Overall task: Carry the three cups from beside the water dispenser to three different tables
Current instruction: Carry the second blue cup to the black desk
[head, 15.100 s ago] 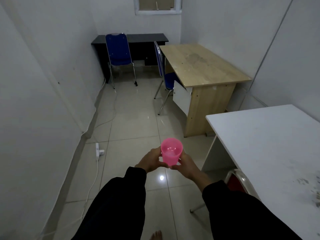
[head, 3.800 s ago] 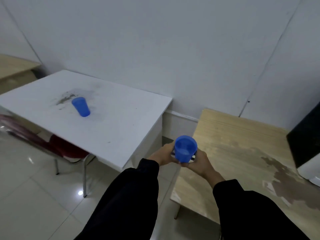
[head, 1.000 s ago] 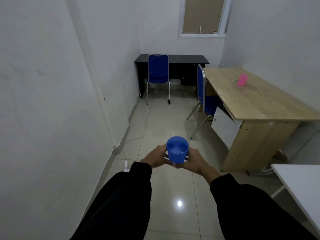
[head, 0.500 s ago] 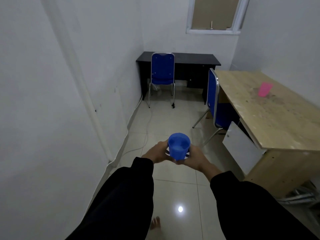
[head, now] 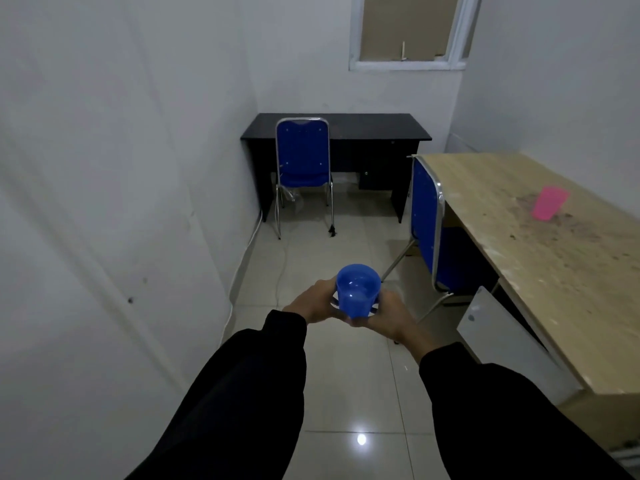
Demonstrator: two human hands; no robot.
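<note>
Held upright in both hands' grip (head: 356, 311), light blue cup (head: 357, 289), seemingly holding water, best clasped around its sides.

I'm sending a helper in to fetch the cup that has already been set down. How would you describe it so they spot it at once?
Look to the long light wooden table along the right wall. On its stained top, toward the wall side, stands the pink cup. It is the only thing on that table, and unlike the blue cup held between the left hand and right hand, nobody is touching it.
</note>
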